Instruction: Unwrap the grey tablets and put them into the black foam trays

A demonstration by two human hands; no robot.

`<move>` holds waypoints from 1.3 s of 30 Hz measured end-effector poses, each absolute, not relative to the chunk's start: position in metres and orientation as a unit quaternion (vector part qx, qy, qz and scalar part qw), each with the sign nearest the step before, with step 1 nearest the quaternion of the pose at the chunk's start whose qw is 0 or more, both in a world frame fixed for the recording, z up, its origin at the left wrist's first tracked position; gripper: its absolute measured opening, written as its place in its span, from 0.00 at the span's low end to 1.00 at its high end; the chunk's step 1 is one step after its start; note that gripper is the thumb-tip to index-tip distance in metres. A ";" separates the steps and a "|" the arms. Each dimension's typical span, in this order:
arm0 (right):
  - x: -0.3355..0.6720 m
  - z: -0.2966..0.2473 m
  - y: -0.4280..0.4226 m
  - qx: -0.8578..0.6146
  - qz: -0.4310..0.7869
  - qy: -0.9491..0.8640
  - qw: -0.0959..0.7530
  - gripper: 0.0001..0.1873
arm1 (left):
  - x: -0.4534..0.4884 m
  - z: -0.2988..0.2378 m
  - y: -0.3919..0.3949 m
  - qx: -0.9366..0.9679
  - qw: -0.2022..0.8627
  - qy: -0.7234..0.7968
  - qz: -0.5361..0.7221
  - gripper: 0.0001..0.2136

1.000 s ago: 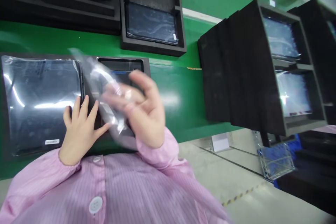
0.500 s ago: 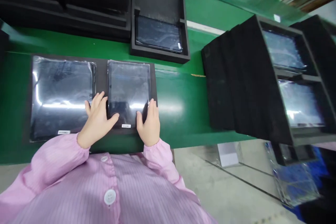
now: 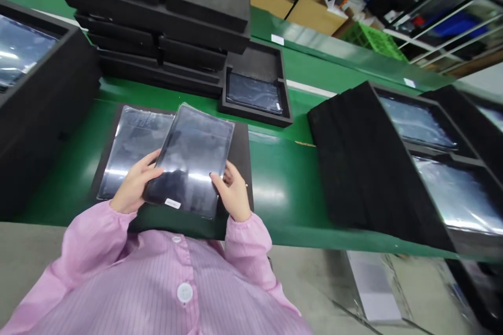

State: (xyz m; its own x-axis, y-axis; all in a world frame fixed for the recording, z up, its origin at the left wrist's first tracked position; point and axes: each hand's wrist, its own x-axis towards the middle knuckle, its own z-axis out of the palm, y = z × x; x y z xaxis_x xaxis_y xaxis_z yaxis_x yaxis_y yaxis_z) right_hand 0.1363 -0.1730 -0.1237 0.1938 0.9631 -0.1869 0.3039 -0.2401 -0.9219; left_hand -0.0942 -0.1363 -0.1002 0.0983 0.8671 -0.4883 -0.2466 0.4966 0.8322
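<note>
A dark tablet screen in clear film (image 3: 192, 157) is held by its two long sides, tilted and raised over a black foam mat (image 3: 241, 162). My left hand (image 3: 137, 180) grips its left edge, thumb on the front face. On the right edge my right hand (image 3: 232, 188) is closed, thumb on top and fingers underneath. A white label (image 3: 173, 203) sticks near its lower edge. A second film-wrapped screen (image 3: 133, 141) lies on the mat to the left, partly covered by the held one.
Behind the mat stands a black foam tray (image 3: 255, 119) with a screen in it, beside stacked trays (image 3: 157, 15). Another tray stack (image 3: 346, 162) rises at the right, and one (image 3: 47, 99) at the left. The green bench (image 3: 283, 178) ends in front of my body.
The right-hand screen was flat on the mat; now both hands have lifted and tilted it, and it overlaps the left screen. My view has shifted, showing more shelves and the left stack.
</note>
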 end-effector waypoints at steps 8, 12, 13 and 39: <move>0.059 -0.122 -0.145 -0.634 0.409 -0.600 0.264 0.17 | -0.194 -0.114 -0.149 0.456 0.524 0.632 0.345 0.30; 0.040 -0.110 -0.132 -0.653 0.346 -0.648 0.184 0.19 | -0.204 -0.123 -0.139 0.557 0.324 0.710 0.283 0.30; 0.036 -0.106 -0.130 -0.661 0.325 -0.656 0.164 0.21 | -0.204 -0.124 -0.135 0.572 0.292 0.720 0.262 0.31; 0.037 -0.123 -0.115 -0.674 0.269 -0.670 0.157 0.33 | -0.177 -0.085 -0.082 0.401 0.576 0.630 0.334 0.27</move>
